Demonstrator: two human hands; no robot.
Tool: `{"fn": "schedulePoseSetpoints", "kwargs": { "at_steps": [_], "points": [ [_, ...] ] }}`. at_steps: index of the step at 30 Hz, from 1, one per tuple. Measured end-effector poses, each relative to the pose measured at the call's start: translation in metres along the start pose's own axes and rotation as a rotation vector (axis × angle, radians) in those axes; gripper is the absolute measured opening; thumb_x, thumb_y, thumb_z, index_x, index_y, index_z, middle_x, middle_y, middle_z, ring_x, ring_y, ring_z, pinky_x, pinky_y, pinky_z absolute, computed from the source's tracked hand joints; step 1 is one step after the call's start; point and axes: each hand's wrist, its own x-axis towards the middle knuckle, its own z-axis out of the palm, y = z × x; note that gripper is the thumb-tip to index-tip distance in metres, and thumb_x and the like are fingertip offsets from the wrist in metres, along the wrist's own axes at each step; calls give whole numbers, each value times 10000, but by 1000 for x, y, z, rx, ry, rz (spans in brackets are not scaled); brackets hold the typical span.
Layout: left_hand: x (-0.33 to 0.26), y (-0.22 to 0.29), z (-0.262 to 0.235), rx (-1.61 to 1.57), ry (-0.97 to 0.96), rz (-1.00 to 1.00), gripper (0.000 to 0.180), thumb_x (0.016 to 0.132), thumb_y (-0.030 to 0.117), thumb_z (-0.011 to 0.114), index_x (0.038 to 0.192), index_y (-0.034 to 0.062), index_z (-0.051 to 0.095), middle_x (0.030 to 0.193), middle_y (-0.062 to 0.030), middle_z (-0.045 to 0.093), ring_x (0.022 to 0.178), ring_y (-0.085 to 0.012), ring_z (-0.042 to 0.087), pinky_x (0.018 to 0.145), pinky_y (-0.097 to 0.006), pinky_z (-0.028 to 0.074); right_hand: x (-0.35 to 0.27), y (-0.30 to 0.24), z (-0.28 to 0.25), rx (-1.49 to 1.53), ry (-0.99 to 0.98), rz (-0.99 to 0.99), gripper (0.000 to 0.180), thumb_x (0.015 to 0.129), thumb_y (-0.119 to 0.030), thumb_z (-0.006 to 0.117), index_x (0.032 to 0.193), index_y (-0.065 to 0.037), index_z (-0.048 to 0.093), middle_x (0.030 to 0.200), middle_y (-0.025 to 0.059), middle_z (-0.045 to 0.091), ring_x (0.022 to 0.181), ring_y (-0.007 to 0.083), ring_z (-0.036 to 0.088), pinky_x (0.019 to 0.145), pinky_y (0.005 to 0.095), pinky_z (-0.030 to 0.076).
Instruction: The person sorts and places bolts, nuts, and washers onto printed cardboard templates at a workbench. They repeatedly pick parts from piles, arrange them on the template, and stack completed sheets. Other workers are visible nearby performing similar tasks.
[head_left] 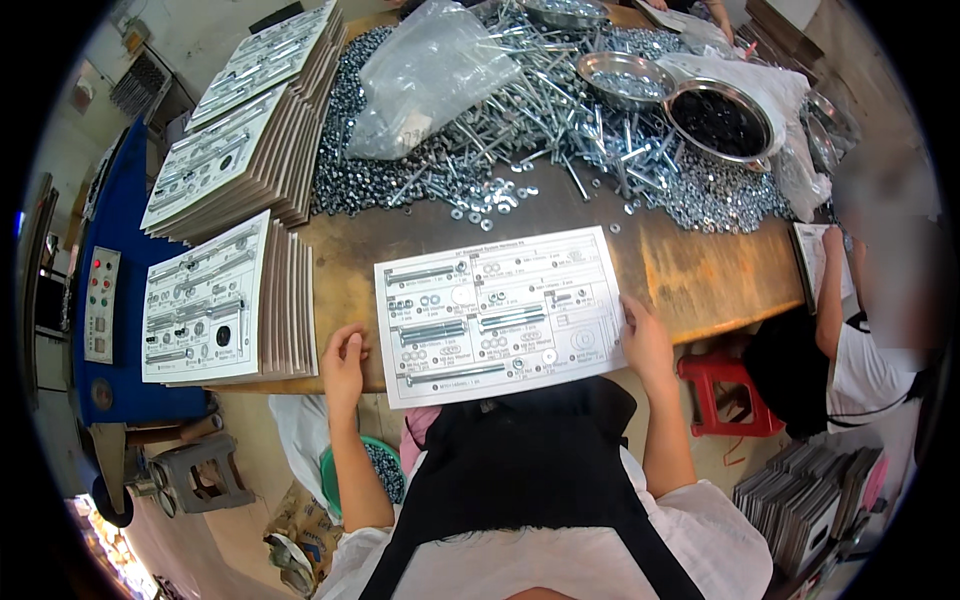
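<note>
On a worn wooden table [700,270], seen from above by a head-worn camera, a white printed card [497,315] lies flat at the near edge, directly in front of the person. It shows outlined pictures of bolts, nuts and washers, and several real metal parts rest on those outlines. The left hand [344,368] sits at the table edge just left of the card, fingers curled loosely together and holding nothing; whether it touches the card cannot be told. The right hand [645,340] lies on the card's right edge, fingers together and flat against it, pressing rather than gripping.

Beyond the card, a wide heap of silver bolts and washers [560,130] covers the far half of the table. A crumpled clear plastic bag [425,75] lies on the heap, and two round metal bowls stand in it: a smaller bowl [620,80] and a larger bowl [722,122] with dark contents.

To the left, stacks of filled cards [225,300] lean in rows, running away towards the far corner. At the right, another person's arm [830,290] reaches to the table beside a red stool [725,395] on the floor.
</note>
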Motion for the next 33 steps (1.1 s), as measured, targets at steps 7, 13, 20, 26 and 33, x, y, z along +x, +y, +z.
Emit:
{"fn": "schedulePoseSetpoints", "kwargs": {
  "at_steps": [7,13,20,26,33],
  "points": [
    [65,111,123,448,-278,800,391,966,230,609,1311,46,590,1252,-126,586,1114,-296,598,915,-362,504,132,-47,16,102,164,-395,297,919,-91,574,1208,-95,645,1121,163,628,1056,338,623,895,423,507],
    [210,121,254,635,-9,652,310,957,277,608,1175,56,620,1106,-117,606,924,-343,662,783,-442,529,220,-72,63,-180,354,-159,371,852,-205,713,1187,-91,604,1175,160,601,1118,364,577,888,454,509],
    [256,115,277,994,53,769,253,897,270,669,1009,52,604,985,-125,636,791,-339,689,667,-450,545,231,-67,66,94,215,-182,245,852,-192,721,1066,-80,682,946,134,691,852,320,673,754,425,531],
    [170,152,234,352,-183,453,171,931,204,629,977,54,697,810,-95,690,717,-192,682,670,-325,530,142,-58,6,266,-6,-486,158,851,-122,714,1003,-89,742,876,82,666,823,268,650,743,368,509],
    [70,101,189,275,-492,394,214,904,67,625,1091,95,724,911,-95,674,757,-203,657,713,-314,522,89,-31,7,73,-50,-589,145,830,-124,718,966,-122,767,857,54,650,858,261,627,767,380,508]
  ]
}}
